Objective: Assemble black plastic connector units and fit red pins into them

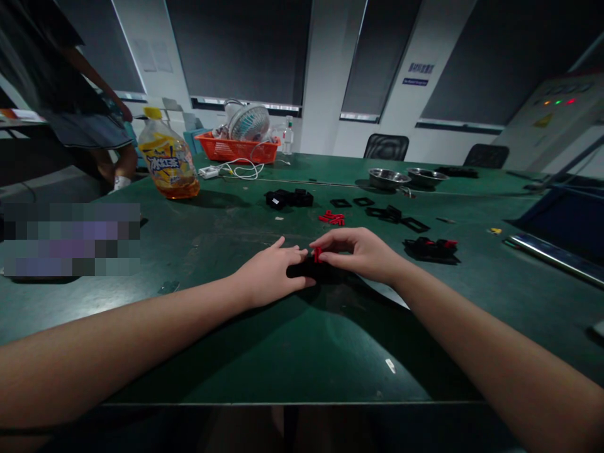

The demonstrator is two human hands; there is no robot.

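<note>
My left hand (276, 270) is closed around the left side of a black plastic part (302, 269) low over the green table (226, 352). Between the thumb and fingers of my right hand (361, 251) is a small red plastic piece (318, 254), held upright at the top of the black part. Whether the red piece sits in it or only touches it, I cannot tell. Beyond my hands lies a loose pile of small red pieces (333, 218). A black assembly with red pieces in it (430, 249) rests to the right of my right hand.
Black parts (289, 199) and flat black frames (415, 224) lie farther back. Two metal bowls (387, 178) stand behind them. A drink bottle (168, 157), a white cable (243, 170) and an orange basket with a fan (238, 150) occupy the back left. A person (89, 94) stands beyond the table.
</note>
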